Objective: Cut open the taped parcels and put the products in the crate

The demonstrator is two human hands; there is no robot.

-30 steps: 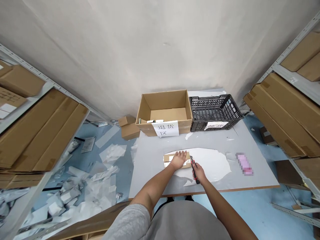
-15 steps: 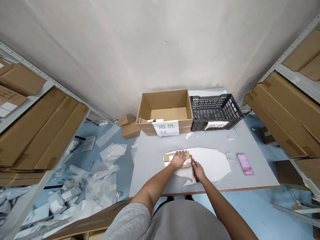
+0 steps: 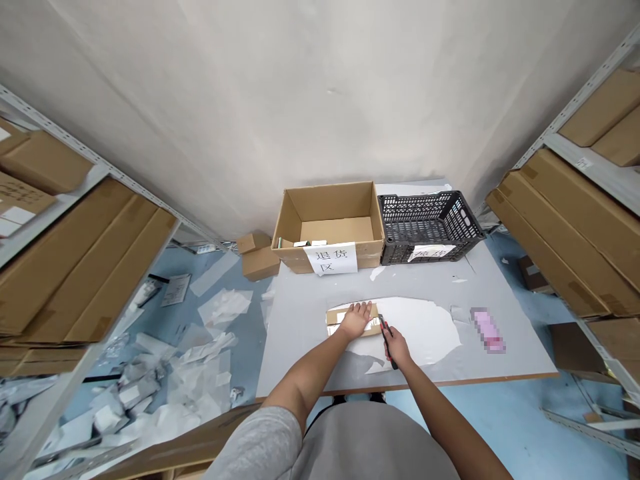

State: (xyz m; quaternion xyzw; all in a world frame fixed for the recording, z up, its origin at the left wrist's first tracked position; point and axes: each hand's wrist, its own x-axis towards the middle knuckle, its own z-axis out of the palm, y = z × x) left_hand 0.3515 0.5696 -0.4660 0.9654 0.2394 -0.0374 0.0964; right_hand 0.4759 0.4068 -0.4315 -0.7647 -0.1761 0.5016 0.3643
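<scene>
A small flat cardboard box (image 3: 332, 320) with white labels lies on the table in front of me. My left hand (image 3: 356, 320) rests flat on top of it, fingers stretched out and pressing it down, hiding part of its top. My right hand (image 3: 397, 347) is closed around a black and red utility knife (image 3: 387, 339). The knife's tip is at the box's right end; whether the blade touches the cardboard I cannot tell. Beneath the box a white patch (image 3: 425, 333) shows on the grey tabletop.
On the table's (image 3: 295, 347) far side stand an open cardboard box (image 3: 330, 191) with a paper sign and a black plastic crate (image 3: 415, 253). A blurred pink item (image 3: 488, 330) lies right. Shelves with cartons (image 3: 95, 260) flank me; plastic wrapping (image 3: 200, 373) litters the floor at left.
The camera view has shifted slightly. Both hands, the small box and the utility knife keep nearly the same places.
</scene>
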